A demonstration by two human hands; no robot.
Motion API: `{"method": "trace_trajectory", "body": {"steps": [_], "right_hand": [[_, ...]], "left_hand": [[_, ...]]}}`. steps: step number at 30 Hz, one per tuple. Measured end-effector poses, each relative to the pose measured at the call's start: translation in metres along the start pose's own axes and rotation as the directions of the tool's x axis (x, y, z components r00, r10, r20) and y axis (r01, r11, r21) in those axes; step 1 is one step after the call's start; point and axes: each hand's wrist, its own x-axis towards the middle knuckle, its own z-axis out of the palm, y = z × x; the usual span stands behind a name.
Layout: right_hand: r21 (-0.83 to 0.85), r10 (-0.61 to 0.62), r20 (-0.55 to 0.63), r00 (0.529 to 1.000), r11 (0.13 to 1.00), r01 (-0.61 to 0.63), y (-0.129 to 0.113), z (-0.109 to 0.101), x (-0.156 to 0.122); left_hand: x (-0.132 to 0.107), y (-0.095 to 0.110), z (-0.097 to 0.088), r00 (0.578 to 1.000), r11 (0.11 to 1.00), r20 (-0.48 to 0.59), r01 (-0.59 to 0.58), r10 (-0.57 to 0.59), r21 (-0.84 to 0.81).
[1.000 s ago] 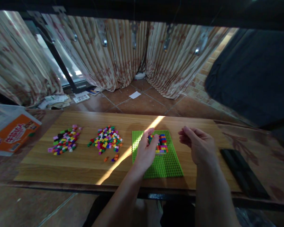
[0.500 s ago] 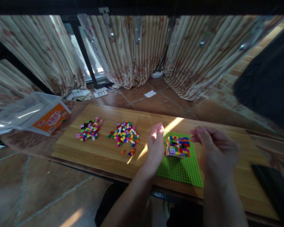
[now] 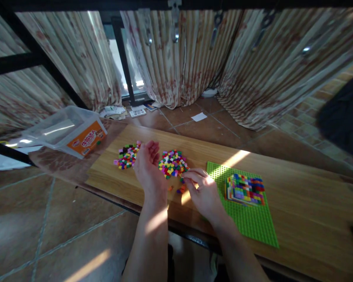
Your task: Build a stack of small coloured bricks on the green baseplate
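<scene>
My left hand hovers between two piles of small toy bricks, palm turned to the right. Its fingers are loosely bent and apart, with nothing visible in them. At the right edge of the middle brick pile, my right hand has thumb and fingertips drawn together; whatever lies between them is too small to make out. The left brick pile is partly covered by my left hand. To the right, a multicoloured brick block stands on a green baseplate.
A clear plastic box with an orange label stands beyond the left end of the wooden board. A few loose bricks lie in front of the middle pile. Papers and curtains are behind; a dark shape is at right.
My right hand has moved left from beside the brick block to the middle pile. My left hand has moved left, away from the baseplate, to between the piles. The view has shifted left.
</scene>
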Motion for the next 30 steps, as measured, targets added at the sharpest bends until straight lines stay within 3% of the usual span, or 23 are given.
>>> {"method": "trace_trajectory", "body": {"steps": [4,8,18,30], "right_hand": [[-0.107,-0.03,-0.04,0.999,0.994,0.026,0.003,0.03,0.005],[-0.265,0.002,-0.002,1.0,0.964,-0.003,0.004,0.044,0.008],[-0.365,0.028,-0.022,0.999,0.93,-0.034,0.003,0.05,0.009],[-0.294,0.027,-0.059,0.998,0.955,-0.043,0.005,0.055,0.011]], "left_hand": [[0.011,0.01,-0.013,0.998,0.999,-0.053,0.015,-0.017,-0.032],[0.017,0.017,-0.021,0.997,0.997,-0.068,0.021,-0.026,-0.076],[0.02,0.017,-0.026,0.997,0.992,-0.044,0.066,-0.071,-0.107],[0.018,0.017,-0.021,0.994,0.979,-0.024,0.1,-0.106,-0.177]]}}
